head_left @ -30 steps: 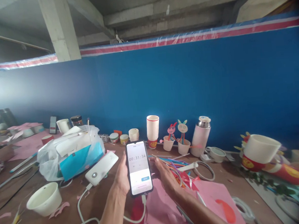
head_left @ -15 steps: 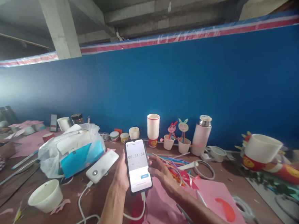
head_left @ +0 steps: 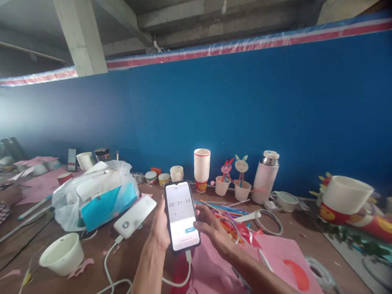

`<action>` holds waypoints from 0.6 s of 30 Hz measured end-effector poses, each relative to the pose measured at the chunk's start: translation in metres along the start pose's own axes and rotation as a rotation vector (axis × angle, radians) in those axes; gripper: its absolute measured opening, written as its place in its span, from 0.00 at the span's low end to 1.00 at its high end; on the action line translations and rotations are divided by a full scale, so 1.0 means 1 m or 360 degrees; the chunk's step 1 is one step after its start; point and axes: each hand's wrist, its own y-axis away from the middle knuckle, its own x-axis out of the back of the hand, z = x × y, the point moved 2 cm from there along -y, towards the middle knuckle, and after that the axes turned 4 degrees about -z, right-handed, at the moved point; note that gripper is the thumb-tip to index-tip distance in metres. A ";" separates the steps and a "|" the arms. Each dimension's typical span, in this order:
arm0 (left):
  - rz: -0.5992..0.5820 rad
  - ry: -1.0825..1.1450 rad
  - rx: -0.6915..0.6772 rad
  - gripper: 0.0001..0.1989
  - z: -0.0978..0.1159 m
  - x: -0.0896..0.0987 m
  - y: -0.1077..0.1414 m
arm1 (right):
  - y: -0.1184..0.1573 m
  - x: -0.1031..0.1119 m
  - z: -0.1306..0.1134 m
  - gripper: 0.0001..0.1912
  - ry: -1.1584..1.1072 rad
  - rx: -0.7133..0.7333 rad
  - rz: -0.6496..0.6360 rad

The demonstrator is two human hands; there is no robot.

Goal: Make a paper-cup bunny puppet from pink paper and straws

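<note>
My left hand (head_left: 159, 228) grips a black-edged smartphone (head_left: 181, 217) along its left side. The lit screen reads 00:31:34, with a blue button in its lower part. At the phone's right edge is my right hand (head_left: 213, 231), its thumb over the screen beside that button and its other fingers curled at the edge. How far they reach behind the phone is hidden. A white cable (head_left: 180, 286) is plugged into the bottom of the phone. Below it lies pink paper (head_left: 209, 271) on the table.
A white power bank (head_left: 135, 217) with a cable lies left, near a plastic bag (head_left: 71, 207) and a paper cup (head_left: 62, 257). Behind stand stacked paper cups (head_left: 202, 166), two cups with paper figures (head_left: 242, 189) and a thermos (head_left: 264, 180). Coloured sticks (head_left: 223, 216) lie right.
My right thumb appears slightly closer over the screen's lower right. The view has shifted a little; the phone stays in my hands with the same reading.
</note>
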 end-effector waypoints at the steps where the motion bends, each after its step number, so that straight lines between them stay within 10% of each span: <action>1: 0.0016 0.0005 -0.0002 0.32 0.000 0.001 0.000 | 0.000 0.001 0.001 0.21 0.0014 -0.0004 0.0012; 18: 0.0001 0.0015 0.0026 0.33 0.000 -0.003 0.000 | -0.003 0.007 0.010 0.20 0.0007 0.0058 -0.0017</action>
